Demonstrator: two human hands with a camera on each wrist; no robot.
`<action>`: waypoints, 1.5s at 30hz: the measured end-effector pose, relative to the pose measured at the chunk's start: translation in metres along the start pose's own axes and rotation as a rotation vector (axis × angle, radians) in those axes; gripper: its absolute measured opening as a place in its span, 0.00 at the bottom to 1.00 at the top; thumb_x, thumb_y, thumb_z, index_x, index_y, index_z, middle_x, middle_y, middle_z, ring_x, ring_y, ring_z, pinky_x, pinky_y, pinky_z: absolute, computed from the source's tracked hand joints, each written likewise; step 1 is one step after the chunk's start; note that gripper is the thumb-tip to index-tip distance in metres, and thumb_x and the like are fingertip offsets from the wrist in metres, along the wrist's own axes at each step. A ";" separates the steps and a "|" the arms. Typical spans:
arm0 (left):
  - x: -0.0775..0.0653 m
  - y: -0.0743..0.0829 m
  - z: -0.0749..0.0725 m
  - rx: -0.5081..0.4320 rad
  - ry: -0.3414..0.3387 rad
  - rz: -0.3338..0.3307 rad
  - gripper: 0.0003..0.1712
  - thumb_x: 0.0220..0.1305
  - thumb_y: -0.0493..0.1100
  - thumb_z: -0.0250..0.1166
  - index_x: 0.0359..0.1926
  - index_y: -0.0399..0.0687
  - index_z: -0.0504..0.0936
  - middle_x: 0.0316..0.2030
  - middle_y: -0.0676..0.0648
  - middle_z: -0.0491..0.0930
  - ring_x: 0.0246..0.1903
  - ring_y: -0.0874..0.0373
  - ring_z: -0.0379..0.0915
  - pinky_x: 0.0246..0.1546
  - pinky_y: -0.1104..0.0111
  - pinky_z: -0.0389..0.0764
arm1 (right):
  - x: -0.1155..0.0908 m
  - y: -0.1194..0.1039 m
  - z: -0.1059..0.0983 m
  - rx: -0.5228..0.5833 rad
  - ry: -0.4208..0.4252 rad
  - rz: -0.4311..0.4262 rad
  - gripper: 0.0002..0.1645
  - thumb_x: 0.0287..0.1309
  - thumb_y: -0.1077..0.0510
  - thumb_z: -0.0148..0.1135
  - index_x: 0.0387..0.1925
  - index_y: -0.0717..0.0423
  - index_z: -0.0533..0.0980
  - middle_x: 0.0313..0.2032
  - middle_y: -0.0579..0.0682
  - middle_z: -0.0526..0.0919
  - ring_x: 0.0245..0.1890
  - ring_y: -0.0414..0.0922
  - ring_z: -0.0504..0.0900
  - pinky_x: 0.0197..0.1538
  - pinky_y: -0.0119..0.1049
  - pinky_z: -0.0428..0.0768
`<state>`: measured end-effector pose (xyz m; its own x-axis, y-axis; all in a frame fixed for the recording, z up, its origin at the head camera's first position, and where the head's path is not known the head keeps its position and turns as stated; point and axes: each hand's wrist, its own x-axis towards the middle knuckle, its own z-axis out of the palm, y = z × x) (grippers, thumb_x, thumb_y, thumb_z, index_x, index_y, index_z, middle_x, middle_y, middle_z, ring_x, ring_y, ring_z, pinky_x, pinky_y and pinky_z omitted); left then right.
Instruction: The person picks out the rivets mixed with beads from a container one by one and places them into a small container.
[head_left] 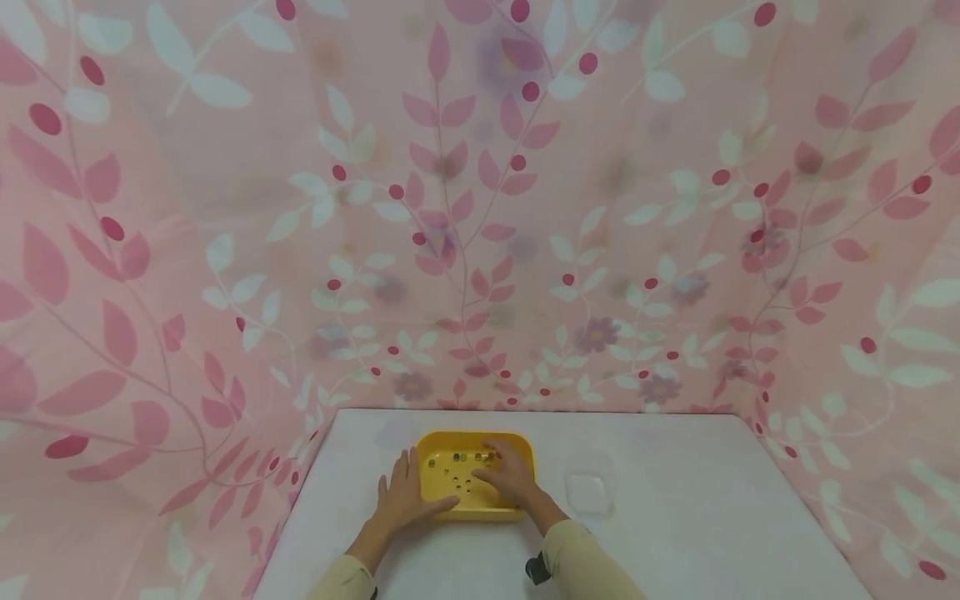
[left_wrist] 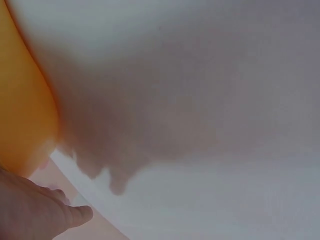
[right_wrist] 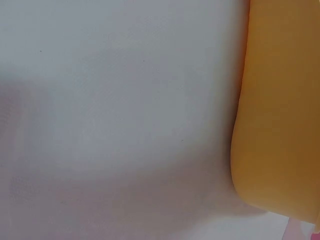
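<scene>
A yellow rectangular tray (head_left: 477, 515) lies on the table, with several small round, marble-like pieces (head_left: 457, 481) scattered over its floor. Some of them look dark or greenish and sit in a loose row towards the back. My left hand (head_left: 402, 497) rests at the tray's left side, fingers straight and thumb stretched along the front rim. In the left wrist view, part of that hand (left_wrist: 35, 210) shows beside the tray's outer wall (left_wrist: 25, 95). My right hand (head_left: 514, 477) reaches over the right wall into the tray, thumb and forefinger apart above the pieces; its other fingers are partly hidden.
A small clear plastic container (head_left: 588, 493) stands on the white table (head_left: 697, 500) to the right of the tray. Pink leaf-patterned cloth (head_left: 480, 250) hangs behind and along both sides. The right wrist view shows only tabletop and the tray's outer wall (right_wrist: 280, 110).
</scene>
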<state>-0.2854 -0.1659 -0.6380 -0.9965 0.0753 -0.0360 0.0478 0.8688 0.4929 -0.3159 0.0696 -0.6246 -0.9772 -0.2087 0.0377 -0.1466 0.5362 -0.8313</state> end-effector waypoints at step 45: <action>-0.004 0.003 0.001 -0.035 -0.012 -0.043 0.79 0.41 0.84 0.64 0.78 0.39 0.41 0.76 0.32 0.47 0.75 0.36 0.43 0.71 0.36 0.45 | 0.018 0.007 0.008 -0.026 0.016 0.092 0.21 0.61 0.55 0.68 0.56 0.56 0.80 0.53 0.53 0.84 0.47 0.47 0.79 0.59 0.51 0.78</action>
<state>-0.2816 -0.1634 -0.6373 -0.9967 0.0446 -0.0677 0.0028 0.8535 0.5210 -0.3335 0.0630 -0.6347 -0.9891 -0.1446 -0.0290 -0.0598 0.5733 -0.8172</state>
